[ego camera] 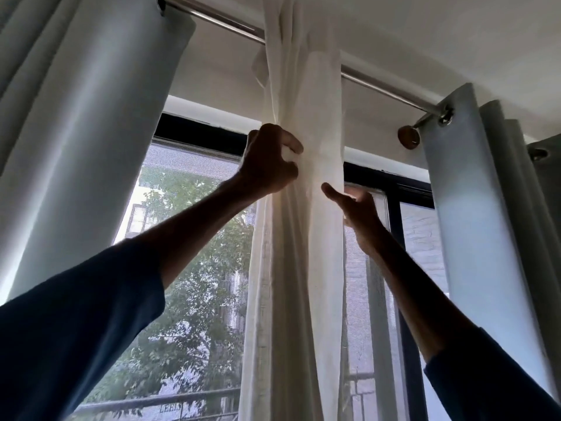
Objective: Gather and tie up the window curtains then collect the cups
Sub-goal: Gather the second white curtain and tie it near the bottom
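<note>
left hand [270,159] gripping white curtain [315,238], right hand [355,208] beside

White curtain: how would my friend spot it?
Find the window, then the metal rod above it. The white curtain hangs bunched in the middle, gripped by the left hand. The grey curtains beside it are thick; it alone is thin and creamy.

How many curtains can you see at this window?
3: grey curtain at left, white curtain in the middle, grey curtain at right; folds may hide another.
</note>
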A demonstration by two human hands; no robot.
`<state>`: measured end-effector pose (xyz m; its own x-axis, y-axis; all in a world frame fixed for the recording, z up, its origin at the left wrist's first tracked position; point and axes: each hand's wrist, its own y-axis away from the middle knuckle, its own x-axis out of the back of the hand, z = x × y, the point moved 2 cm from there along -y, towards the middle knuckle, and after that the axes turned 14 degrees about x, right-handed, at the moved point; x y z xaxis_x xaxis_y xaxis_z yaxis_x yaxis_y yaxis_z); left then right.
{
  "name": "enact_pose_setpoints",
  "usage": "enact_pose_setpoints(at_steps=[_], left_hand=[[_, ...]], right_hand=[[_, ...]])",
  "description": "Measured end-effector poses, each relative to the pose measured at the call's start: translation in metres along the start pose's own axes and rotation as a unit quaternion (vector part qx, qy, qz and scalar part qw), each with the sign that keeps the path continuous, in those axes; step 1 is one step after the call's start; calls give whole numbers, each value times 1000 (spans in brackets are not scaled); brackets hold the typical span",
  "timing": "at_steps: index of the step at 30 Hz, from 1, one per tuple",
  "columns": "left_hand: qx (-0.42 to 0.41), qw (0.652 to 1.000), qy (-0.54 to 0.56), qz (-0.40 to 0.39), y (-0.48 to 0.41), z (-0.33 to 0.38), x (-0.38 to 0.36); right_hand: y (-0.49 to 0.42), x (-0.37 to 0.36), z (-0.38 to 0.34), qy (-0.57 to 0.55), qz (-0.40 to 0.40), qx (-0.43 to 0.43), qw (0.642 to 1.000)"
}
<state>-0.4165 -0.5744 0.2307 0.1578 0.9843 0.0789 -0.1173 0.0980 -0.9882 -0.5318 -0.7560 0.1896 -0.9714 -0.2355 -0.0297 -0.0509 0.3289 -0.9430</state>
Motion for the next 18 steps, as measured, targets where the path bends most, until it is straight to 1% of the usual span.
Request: enact_pose_setpoints(at_steps=[1,3,5,7,9,10,12,14,16,18], left_hand=[[-5,1000,6,2,0,-1,3],[-3,1000,10,-1,2,-3,9],[7,1000,11,3,2,-9,12],[27,1000,2,-15,2,-16,8],[32,999,-18,-38,6,-21,1],[26,998,-26,-42,8,-22,-3],[-6,999,-37,-36,15,-20,-10],[-45,998,-46,-23,24,-13,-15],[-77,995,-53,-28,30,-6,-19],[-112,991,-51,-43,34,1,-19]], right_hand=[[2,0,2,-21,-2,-14,1000],[10,1,4,-24,10,2,1000],[18,-2,4,-19,61,17,998],[23,-1,5,52,139,39,988],[30,2,2,154,206,89,962],[34,2,-1,194,225,125,947],[47,-2,-13,233,227,205,923],[57,-11,-25,251,194,265,911],[63,-22,-34,239,162,293,912],[65,-28,-40,196,138,304,922]])
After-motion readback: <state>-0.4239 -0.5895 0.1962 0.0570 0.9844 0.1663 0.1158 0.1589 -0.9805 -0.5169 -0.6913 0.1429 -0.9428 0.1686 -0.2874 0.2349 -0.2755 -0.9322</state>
